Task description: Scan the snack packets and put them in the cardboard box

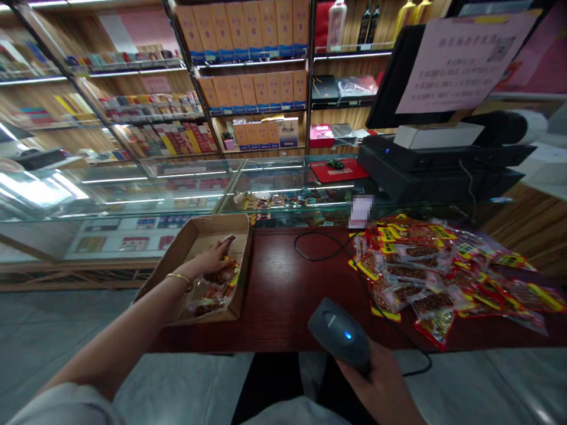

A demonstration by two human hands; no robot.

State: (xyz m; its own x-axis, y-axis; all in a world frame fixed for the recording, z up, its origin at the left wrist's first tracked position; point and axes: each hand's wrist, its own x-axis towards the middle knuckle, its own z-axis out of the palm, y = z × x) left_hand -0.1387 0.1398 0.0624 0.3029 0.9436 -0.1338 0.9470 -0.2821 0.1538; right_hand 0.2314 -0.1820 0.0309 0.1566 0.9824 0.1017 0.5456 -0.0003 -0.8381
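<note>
My right hand (384, 383) is wrapped round a dark grey barcode scanner (339, 333) with a blue light on top, held over the table's front edge. Its black cable (398, 330) runs back across the table. My left hand (215, 258), with a gold bangle on the wrist, reaches into a shallow cardboard box (177, 251). Its fingers are stretched out above several snack packets (217, 292) in clear, red and yellow wrapping. Whether a fingertip touches a packet I cannot tell. A large heap of similar packets (416, 265) lies on the right of the table.
The dark red wooden table (283, 283) stands against a glass display counter (195, 177). A monitor (394, 77) with a paper sheet on it sits above a black till (443, 171) at the back right. Shelves with boxes (248, 29) and bottles line the wall.
</note>
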